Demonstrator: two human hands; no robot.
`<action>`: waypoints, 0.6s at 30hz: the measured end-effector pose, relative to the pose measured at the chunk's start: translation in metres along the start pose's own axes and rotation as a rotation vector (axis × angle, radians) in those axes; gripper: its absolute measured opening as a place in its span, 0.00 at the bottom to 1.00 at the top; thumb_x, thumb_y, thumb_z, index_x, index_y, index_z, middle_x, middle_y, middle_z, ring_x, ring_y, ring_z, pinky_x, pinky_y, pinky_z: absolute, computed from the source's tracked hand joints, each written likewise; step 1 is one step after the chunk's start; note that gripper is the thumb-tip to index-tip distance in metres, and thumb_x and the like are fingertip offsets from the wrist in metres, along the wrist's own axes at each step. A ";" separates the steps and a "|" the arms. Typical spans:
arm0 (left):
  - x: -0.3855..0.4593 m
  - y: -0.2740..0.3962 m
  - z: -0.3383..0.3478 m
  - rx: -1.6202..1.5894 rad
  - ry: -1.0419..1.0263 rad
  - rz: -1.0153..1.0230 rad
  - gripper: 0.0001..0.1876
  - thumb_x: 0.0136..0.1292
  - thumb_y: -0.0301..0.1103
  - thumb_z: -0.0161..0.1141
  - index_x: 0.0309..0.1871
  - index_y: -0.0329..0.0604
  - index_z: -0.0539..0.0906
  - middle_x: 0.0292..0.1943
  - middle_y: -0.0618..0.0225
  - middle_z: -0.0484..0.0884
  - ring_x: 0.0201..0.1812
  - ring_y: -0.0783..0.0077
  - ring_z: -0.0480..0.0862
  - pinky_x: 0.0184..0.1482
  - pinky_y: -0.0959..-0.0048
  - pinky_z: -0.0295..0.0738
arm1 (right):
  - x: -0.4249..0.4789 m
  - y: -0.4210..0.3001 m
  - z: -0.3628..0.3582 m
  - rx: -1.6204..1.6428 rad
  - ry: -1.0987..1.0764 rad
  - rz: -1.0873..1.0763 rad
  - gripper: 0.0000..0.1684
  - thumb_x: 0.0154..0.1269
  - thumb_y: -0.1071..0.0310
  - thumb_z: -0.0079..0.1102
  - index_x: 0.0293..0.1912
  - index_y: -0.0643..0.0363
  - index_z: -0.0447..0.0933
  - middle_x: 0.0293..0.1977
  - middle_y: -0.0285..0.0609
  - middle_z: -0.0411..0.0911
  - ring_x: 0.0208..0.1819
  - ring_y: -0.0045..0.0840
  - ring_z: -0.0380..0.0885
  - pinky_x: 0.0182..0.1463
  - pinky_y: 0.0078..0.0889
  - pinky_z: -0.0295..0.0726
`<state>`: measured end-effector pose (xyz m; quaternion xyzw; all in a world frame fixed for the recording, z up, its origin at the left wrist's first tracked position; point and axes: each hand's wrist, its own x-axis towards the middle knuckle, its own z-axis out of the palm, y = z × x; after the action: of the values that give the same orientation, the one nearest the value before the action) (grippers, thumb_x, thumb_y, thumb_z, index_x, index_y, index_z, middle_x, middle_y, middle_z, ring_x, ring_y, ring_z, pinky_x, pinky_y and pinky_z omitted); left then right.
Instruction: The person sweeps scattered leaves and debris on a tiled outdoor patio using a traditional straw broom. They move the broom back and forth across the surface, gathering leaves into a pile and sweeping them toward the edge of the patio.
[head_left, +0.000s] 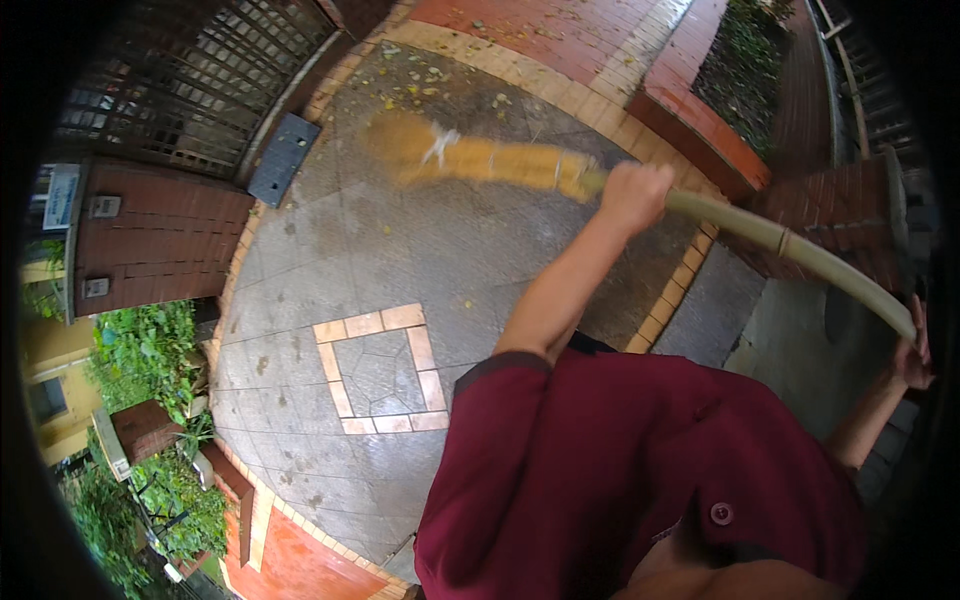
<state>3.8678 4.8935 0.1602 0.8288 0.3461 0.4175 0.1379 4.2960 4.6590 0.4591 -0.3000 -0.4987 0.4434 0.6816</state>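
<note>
A long broom with a straw-coloured bristle head (487, 159) and a thick bamboo handle (780, 240) lies across the upper part of the view. White ties bind the head, and its far tip is blurred. My left hand (636, 196) is wrapped around the handle just behind the bristles. At the handle's other end, near the right rim, my right hand (911, 360) holds the top, some fingers stretched out. Under the bristles spreads grey paving (337, 247), with fallen leaves (427, 75) scattered by the upper edge.
Tan tiles (328, 375) frame an inset square in the paving. A slatted gate (195, 82), a dark metal plate (283, 159) and a brick pillar (150, 232) border the left. A red planter edge (697, 142) and another brick pillar (832, 214) stand on the right.
</note>
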 end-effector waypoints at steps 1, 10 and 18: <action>-0.022 -0.002 -0.017 0.002 -0.022 -0.033 0.13 0.42 0.29 0.66 0.28 0.46 0.72 0.23 0.61 0.78 0.28 0.51 0.81 0.30 0.53 0.72 | 0.007 0.028 0.004 0.036 0.016 0.032 0.18 0.53 0.59 0.66 0.27 0.48 0.62 0.20 0.29 0.64 0.30 0.20 0.65 0.65 0.34 0.58; -0.392 -0.088 -0.225 0.445 -0.039 -0.993 0.10 0.42 0.24 0.64 0.30 0.46 0.78 0.28 0.56 0.80 0.33 0.46 0.80 0.36 0.52 0.73 | 0.040 0.391 0.313 0.518 -0.396 0.711 0.06 0.66 0.68 0.60 0.35 0.58 0.74 0.31 0.40 0.76 0.42 0.31 0.78 0.62 0.45 0.72; -0.496 -0.221 -0.354 0.508 0.068 -1.302 0.09 0.41 0.22 0.64 0.30 0.43 0.81 0.34 0.52 0.82 0.38 0.44 0.78 0.43 0.52 0.73 | 0.075 0.514 0.540 0.454 -0.547 0.697 0.05 0.67 0.74 0.59 0.36 0.57 0.71 0.35 0.44 0.78 0.43 0.30 0.77 0.58 0.42 0.73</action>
<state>3.2835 4.6901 -0.0332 0.4458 0.8633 0.1819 0.1512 3.6369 4.9278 0.2270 -0.1658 -0.4200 0.8048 0.3852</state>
